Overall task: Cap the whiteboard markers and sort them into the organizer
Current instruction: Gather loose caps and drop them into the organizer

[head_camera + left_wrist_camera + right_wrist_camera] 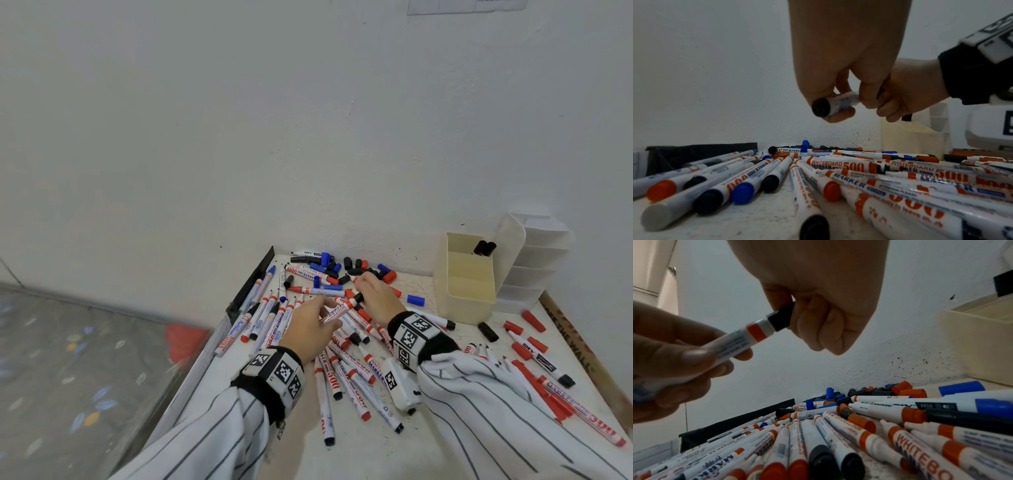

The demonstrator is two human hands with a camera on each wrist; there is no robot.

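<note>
Above the pile of markers, my left hand (313, 322) grips the barrel of a white whiteboard marker (337, 311) with a black end plug (820, 107). My right hand (375, 294) pinches a black cap (781, 316) that sits on the marker's front end, just past its orange band (756, 332). The marker (729, 344) runs slantwise between both hands. A cream organizer box (467, 277) stands at the back right with two black-capped markers (483, 247) in its rear compartment.
Many loose markers (346, 373) and caps (356, 265) in red, blue and black cover the white table (370, 452). A white tiered shelf (534, 260) stands behind the organizer. The wall is close behind. The table's left edge (239, 301) drops off to the floor.
</note>
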